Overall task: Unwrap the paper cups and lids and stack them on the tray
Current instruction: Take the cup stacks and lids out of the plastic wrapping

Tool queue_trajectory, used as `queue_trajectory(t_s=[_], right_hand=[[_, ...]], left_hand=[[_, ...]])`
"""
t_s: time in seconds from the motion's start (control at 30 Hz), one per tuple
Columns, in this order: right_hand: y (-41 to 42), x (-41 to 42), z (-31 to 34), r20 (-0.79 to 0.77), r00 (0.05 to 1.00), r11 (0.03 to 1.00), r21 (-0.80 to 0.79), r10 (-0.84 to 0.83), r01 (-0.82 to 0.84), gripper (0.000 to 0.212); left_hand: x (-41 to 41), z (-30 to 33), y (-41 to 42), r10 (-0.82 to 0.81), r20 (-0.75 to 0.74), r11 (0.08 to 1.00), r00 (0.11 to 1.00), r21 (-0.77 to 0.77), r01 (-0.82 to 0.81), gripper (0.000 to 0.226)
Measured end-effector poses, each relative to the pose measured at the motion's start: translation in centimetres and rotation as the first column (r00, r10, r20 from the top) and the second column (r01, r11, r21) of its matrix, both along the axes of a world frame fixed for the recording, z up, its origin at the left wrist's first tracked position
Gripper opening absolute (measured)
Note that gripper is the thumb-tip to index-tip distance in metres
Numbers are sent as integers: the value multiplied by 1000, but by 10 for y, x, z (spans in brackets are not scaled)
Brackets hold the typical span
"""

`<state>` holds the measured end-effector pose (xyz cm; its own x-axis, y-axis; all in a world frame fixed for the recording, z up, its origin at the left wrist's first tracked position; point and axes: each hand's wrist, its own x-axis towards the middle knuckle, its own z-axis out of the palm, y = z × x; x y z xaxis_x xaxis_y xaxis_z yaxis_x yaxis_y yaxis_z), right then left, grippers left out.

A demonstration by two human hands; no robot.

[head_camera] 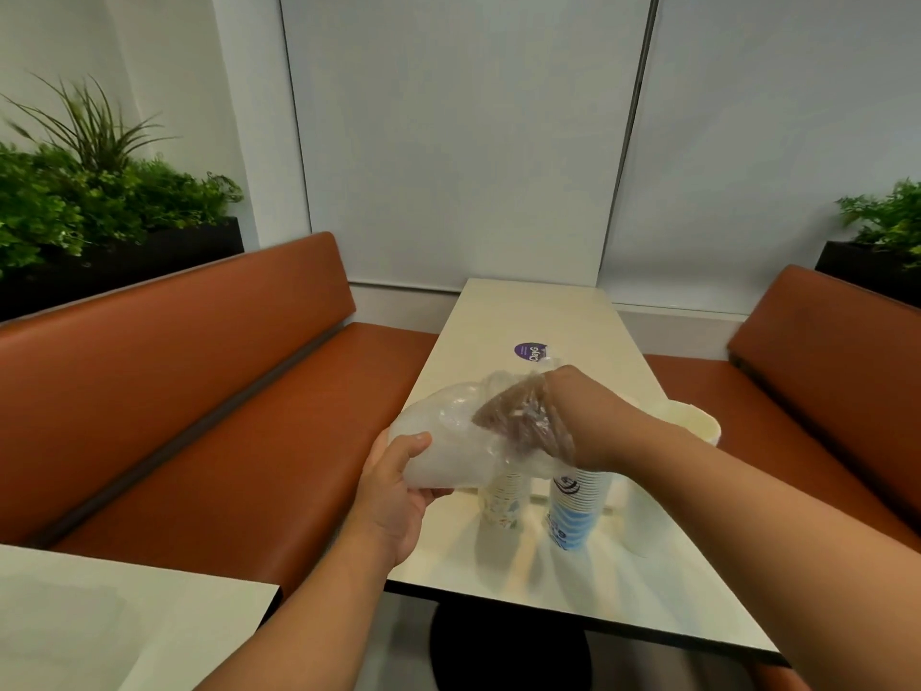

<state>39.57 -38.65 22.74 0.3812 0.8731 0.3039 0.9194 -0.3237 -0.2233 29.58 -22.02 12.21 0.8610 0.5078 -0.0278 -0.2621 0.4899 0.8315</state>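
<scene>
Left hand [398,483] gripping clear wrap [448,441] from below; right hand [543,421] thrust inside it, grip unclear. Cup stacks [573,511] beneath right hand.

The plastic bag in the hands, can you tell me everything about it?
The plastic bag is clear, thin and crinkly, a little cloudy where it bunches up. It is held in the air above the cup stacks on the table. The left hand grips its lower end. The right hand is pushed inside the other end, so its fingers show through the film. Whether anything else is inside cannot be told.
</scene>
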Motion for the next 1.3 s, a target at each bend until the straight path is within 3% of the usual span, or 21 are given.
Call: queue_trajectory(t_s=[0.13, 0.2, 0.27, 0.3, 0.33, 0.4, 0.47, 0.57, 0.6, 0.7, 0.73, 0.8, 0.87, 0.9, 1.0, 1.1, 1.3], right_hand=[[-2, -5, -7, -210, 968, 989, -92, -135, 117, 41], [-1, -3, -20, -153, 979, 990, -75, -131, 121, 24], [-4, -2, -33, -294, 943, 985, 22, -158, 172, 14], [-7, -7, -37, -503, 851, 968, 99, -150, 229, 18], [-8, -13, -44, -730, 679, 936, 184, -74, 300, 23], [-7, -27, -58, -951, 248, 865, 277, 185, 418, 27], [-4, -38, -76, -922, -9, 807, 333, 386, 488, 33], [-1, -46, -99, -818, -176, 724, 357, 547, 591, 43], [0, -47, -106, -782, -203, 702, 372, 590, 607, 46], [1, -50, -118, -700, -230, 655, 429, 676, 622, 69], [2, -50, -120, -693, -225, 637, 420, 685, 646, 74], [6, -50, -118, -677, -219, 597, 394, 703, 699, 64], [7, -54, -111, -663, -198, 544, 366, 722, 755, 32], [8, -54, -109, -644, -195, 521, 365, 740, 771, 27], [6, -55, -106, -579, -209, 486, 377, 788, 788, 40], [4, -52, -110, -536, -238, 481, 374, 810, 793, 40], [7, -48, -112, -562, -299, 523, 292, 771, 801, 45]], left_hand=[[-2, 1, 0, 22, 24, 997, 999, 75, -24, 76], [-3, 5, -1, 41, 28, 993, 999, 112, -44, 75], [-4, 12, -1, 72, 27, 978, 997, 193, -76, 69], [-5, 17, -2, 92, 15, 957, 996, 275, -93, 62], [-6, 22, -2, 114, -2, 918, 994, 383, -104, 56], [-4, 32, -2, 152, -40, 791, 988, 603, -98, 52], [-1, 44, -3, 176, -94, 627, 980, 778, -38, 57], [2, 54, -7, 167, -130, 277, 977, 958, 80, 59], [3, 56, -6, 119, -133, 214, 984, 971, 105, 56], [5, 65, 3, -44, -157, 179, 987, 970, 162, 30], [6, 68, 5, -38, -159, 92, 987, 983, 162, 24], [12, 70, 7, -18, -57, -160, 998, 986, 54, 28], [17, 71, -1, -69, 17, -283, 997, 958, -36, 31], [18, 71, -4, -77, 37, -314, 996, 948, -60, 34], [18, 71, -11, -89, 39, -258, 995, 964, -60, 44], [15, 69, -13, -130, 41, -209, 991, 975, -68, 38], [21, 76, -23, 55, 1, -159, 999, 987, 7, 30]])
